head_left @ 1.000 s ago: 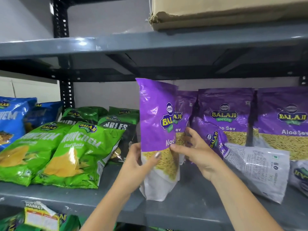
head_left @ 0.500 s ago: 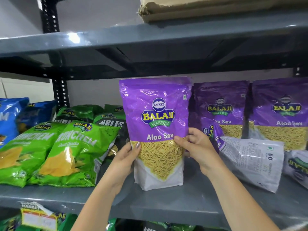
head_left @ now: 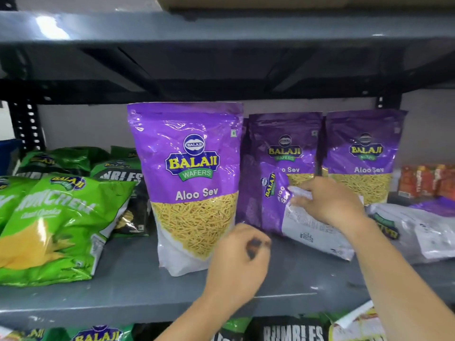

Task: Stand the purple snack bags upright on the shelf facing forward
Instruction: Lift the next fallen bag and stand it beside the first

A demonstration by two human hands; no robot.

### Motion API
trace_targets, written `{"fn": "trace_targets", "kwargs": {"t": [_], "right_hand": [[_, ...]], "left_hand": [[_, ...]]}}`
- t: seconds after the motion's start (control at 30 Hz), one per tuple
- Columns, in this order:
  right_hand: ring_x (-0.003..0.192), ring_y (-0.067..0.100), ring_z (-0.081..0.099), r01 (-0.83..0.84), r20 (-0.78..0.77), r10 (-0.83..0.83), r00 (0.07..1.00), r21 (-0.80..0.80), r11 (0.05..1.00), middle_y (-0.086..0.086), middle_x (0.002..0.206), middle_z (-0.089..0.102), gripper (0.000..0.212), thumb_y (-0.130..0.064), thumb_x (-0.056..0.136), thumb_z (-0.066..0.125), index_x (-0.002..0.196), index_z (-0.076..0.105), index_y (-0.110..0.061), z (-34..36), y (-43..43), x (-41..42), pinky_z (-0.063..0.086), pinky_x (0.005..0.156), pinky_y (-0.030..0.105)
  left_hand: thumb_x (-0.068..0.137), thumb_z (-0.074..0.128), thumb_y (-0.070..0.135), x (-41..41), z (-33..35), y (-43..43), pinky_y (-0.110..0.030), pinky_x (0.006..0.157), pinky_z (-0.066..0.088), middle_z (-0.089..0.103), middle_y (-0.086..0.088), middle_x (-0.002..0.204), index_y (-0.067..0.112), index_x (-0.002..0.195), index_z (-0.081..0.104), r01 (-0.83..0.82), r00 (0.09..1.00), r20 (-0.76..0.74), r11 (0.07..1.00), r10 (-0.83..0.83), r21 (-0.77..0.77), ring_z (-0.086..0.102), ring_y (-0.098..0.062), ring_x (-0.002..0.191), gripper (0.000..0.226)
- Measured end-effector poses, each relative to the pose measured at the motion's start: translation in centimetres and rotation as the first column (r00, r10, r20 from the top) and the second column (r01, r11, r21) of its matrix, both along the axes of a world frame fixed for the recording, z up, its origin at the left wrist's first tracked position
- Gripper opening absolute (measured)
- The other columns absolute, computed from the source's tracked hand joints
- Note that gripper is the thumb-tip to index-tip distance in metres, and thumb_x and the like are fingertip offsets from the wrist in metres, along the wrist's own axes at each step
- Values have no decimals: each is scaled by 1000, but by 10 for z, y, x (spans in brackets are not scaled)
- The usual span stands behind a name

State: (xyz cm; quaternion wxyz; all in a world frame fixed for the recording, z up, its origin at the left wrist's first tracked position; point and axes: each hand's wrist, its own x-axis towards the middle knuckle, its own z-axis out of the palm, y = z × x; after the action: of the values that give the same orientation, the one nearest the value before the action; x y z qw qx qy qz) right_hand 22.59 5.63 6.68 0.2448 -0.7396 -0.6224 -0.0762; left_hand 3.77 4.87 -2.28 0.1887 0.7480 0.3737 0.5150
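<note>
A purple Aloo Sev bag (head_left: 194,168) stands upright on the grey shelf (head_left: 128,286), label facing forward, with no hand on it. Two more purple bags (head_left: 285,143) (head_left: 364,148) stand upright behind and to its right. In front of those a fallen purple bag (head_left: 273,200) leans on its side, its white back showing. My right hand (head_left: 330,205) rests on this bag with the fingers curled on its upper edge. My left hand (head_left: 238,262) hovers just right of the standing bag's base, blurred, fingers loosely curled, holding nothing. Another fallen bag (head_left: 418,227) lies further right.
Green chip bags (head_left: 54,230) lie in a pile at the left, close to the standing bag. Orange packets (head_left: 423,180) sit at the back right. The upper shelf (head_left: 221,25) hangs low overhead. More bags (head_left: 293,331) fill the shelf below.
The purple bag was turned to face forward and set on the shelf. Both hands let go of it. My right hand moved right onto the fallen bag; my left dropped toward the front.
</note>
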Motion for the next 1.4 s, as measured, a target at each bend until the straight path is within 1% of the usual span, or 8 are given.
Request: {"fn": "trace_targets", "kwargs": {"t": [0.13, 0.3, 0.37, 0.67, 1.0, 1.17, 1.27, 1.4], "right_hand": [[89, 31, 65, -1, -141, 48, 989, 315, 949, 4, 87, 73, 29, -47, 85, 61, 100, 75, -27, -11, 1, 18, 40, 65, 32], [75, 27, 66, 14, -497, 386, 777, 626, 779, 19, 77, 73, 21, -27, 85, 68, 86, 77, -8, -19, 3, 53, 48, 73, 36], [66, 30, 57, 12, -580, 533, 616, 684, 730, 38, 86, 67, 23, -22, 86, 68, 75, 72, -3, -25, 3, 58, 43, 71, 37], [93, 26, 64, 143, -815, 579, 31, 577, 804, 11, 97, 71, 19, -23, 94, 53, 94, 68, -13, -45, 21, 48, 46, 87, 39], [84, 25, 71, 104, -836, 535, -121, 525, 845, 15, 106, 75, 17, -27, 87, 63, 87, 74, -14, -42, 26, 48, 52, 88, 45], [109, 28, 67, 56, -877, 459, -139, 456, 888, 8, 115, 73, 69, -72, 84, 35, 116, 67, -20, -39, 33, 56, 45, 100, 45], [109, 28, 66, 0, -907, 406, -115, 409, 913, 11, 118, 71, 79, -74, 85, 24, 124, 64, -19, -38, 32, 57, 49, 93, 41], [107, 28, 67, -40, -910, 399, -115, 406, 913, 12, 112, 73, 74, -71, 87, 25, 116, 67, -18, -36, 21, 54, 49, 90, 40]], "left_hand": [[84, 57, 21, 51, 14, 32, -28, 69, 50, 59, 3, 77, 22, 69, 66, 285, 919, 391, 775, -53, -564, 55, -13, 74, 18], [94, 41, 22, 90, 23, 73, -34, 82, 54, 63, -10, 103, 12, 102, 62, 368, 841, 539, 671, 56, -644, 62, -27, 102, 24], [86, 46, 29, 98, 27, 80, -38, 88, 51, 65, -10, 100, 11, 100, 64, 391, 833, 553, 702, 6, -596, 61, -26, 95, 29], [99, 33, 46, 118, 51, 42, -30, 74, 41, 62, 13, 73, 22, 77, 58, 53, 732, 679, 988, 62, -146, 56, 3, 70, 41], [84, 42, 66, 106, 42, 57, -33, 74, 51, 72, 5, 85, 38, 83, 60, -99, 792, 602, 994, 100, -35, 66, -12, 80, 34], [87, 44, 62, 99, 45, 33, -14, 100, 39, 22, 6, 159, 24, 149, 16, -110, 934, 351, 988, 65, 109, 45, 21, 115, 78], [87, 59, 41, 99, 28, 15, -32, 117, 24, 11, 1, 157, 25, 149, 12, -280, 958, 171, 875, 230, 394, 28, -5, 140, 79], [85, 53, 33, 102, 7, 12, -35, 91, 36, 38, 2, 124, 31, 132, 40, -345, 927, 30, 819, 374, 459, 48, -22, 113, 49]]}}
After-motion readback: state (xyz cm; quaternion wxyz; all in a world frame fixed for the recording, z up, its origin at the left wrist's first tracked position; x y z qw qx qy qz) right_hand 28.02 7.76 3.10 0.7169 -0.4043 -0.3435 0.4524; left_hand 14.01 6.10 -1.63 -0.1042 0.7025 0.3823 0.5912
